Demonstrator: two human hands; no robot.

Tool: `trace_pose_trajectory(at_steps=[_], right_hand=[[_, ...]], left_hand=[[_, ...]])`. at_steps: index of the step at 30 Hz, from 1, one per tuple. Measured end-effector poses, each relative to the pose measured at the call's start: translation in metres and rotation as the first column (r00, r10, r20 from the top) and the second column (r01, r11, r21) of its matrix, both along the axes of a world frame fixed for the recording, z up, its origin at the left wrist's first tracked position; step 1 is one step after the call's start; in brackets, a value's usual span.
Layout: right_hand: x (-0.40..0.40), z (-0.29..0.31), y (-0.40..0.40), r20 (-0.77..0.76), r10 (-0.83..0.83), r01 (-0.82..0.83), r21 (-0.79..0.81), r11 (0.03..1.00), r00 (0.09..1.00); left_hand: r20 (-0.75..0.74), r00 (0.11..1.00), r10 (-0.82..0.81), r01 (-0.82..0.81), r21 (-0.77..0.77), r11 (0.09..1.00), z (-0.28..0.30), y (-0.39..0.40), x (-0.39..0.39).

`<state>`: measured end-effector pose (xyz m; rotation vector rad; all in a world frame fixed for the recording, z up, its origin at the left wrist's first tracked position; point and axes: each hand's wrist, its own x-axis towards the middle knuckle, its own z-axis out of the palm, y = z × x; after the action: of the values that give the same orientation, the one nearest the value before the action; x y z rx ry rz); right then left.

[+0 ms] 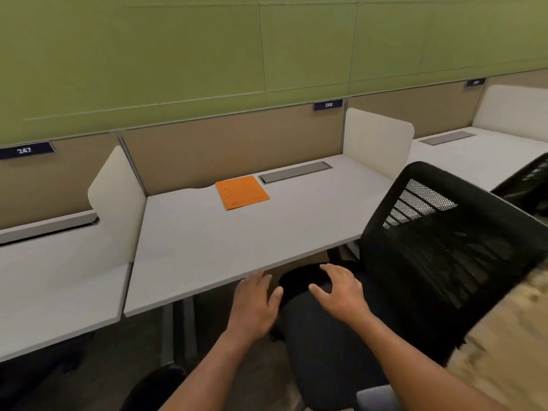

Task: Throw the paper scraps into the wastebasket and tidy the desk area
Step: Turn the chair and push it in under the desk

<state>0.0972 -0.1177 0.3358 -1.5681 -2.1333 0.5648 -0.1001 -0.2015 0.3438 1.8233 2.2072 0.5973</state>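
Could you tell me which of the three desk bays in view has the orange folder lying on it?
The middle desk, labelled 248: the orange folder lies flat near its back edge. The neighbouring desks show no folder.

The desk (237, 247) is white and flat. An orange folder (241, 192) lies on it, far past the fingers (261, 275), near the back. A gray lid (295, 172) sits just beside the folder.

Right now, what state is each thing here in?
left hand: open, empty, at the desk's front edge
right hand: open, empty, over the chair seat
orange folder: closed, flat on desk
cable hatch: shut
office chair: turned away, unoccupied
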Motion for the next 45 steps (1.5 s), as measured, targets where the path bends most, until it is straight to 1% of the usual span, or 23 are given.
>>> trace_pose_trajectory(at_steps=[3, 6, 13, 17, 22, 28, 31, 34, 35, 38, 40, 45], right_hand=[[0.021, 0.001, -0.038, 0.003, -0.006, 0.006, -0.031, 1.0, 1.0], [0.042, 0.013, -0.064, -0.023, -0.019, 0.019, -0.017, 1.0, 1.0], [0.105, 0.046, -0.074, -0.024, -0.086, 0.087, 0.068, 0.994, 0.996], [0.143, 0.063, -0.055, -0.028, -0.114, 0.116, 0.134, 0.984, 0.993], [0.207, 0.086, -0.006, -0.039, -0.161, 0.166, 0.224, 0.96, 0.986], [0.3, 0.115, 0.074, 0.04, -0.191, 0.171, 0.296, 0.94, 0.981], [0.339, 0.125, 0.115, 0.085, -0.217, 0.189, 0.253, 0.949, 0.972], [0.37, 0.124, 0.151, 0.187, -0.226, 0.204, 0.129, 0.97, 0.956], [0.378, 0.121, 0.16, 0.196, -0.207, 0.195, 0.078, 0.978, 0.959], [0.393, 0.11, 0.176, 0.104, -0.122, 0.13, -0.079, 0.988, 0.987], [0.398, 0.1, 0.178, 0.045, -0.106, 0.111, -0.14, 0.984, 0.993], [0.398, 0.091, 0.175, -0.035, -0.156, 0.151, -0.12, 0.981, 0.987]], left_hand=[[0.036, 0.999, 0.005, -0.005, 0.012, 1.0, -0.004, -0.037, 0.03], [0.074, 0.997, -0.001, 0.0, 0.019, 1.0, -0.001, -0.067, 0.059], [0.056, 0.995, -0.079, 0.076, 0.064, 0.995, 0.015, -0.078, 0.112], [0.069, 0.991, -0.113, 0.106, 0.102, 0.989, 0.029, -0.061, 0.147], [0.093, 0.987, -0.132, 0.121, 0.119, 0.986, 0.04, -0.024, 0.201], [0.122, 0.974, -0.19, 0.174, 0.132, 0.976, 0.051, 0.036, 0.289], [0.136, 0.963, -0.233, 0.214, 0.137, 0.967, 0.058, 0.07, 0.332], [0.155, 0.951, -0.268, 0.249, 0.132, 0.96, 0.066, 0.101, 0.368], [0.164, 0.946, -0.281, 0.262, 0.129, 0.957, 0.069, 0.109, 0.379], [0.212, 0.924, -0.319, 0.299, 0.123, 0.946, 0.077, 0.13, 0.411], [0.258, 0.905, -0.34, 0.321, 0.114, 0.94, 0.082, 0.14, 0.428], [0.322, 0.878, -0.354, 0.351, 0.071, 0.934, 0.081, 0.15, 0.452]])
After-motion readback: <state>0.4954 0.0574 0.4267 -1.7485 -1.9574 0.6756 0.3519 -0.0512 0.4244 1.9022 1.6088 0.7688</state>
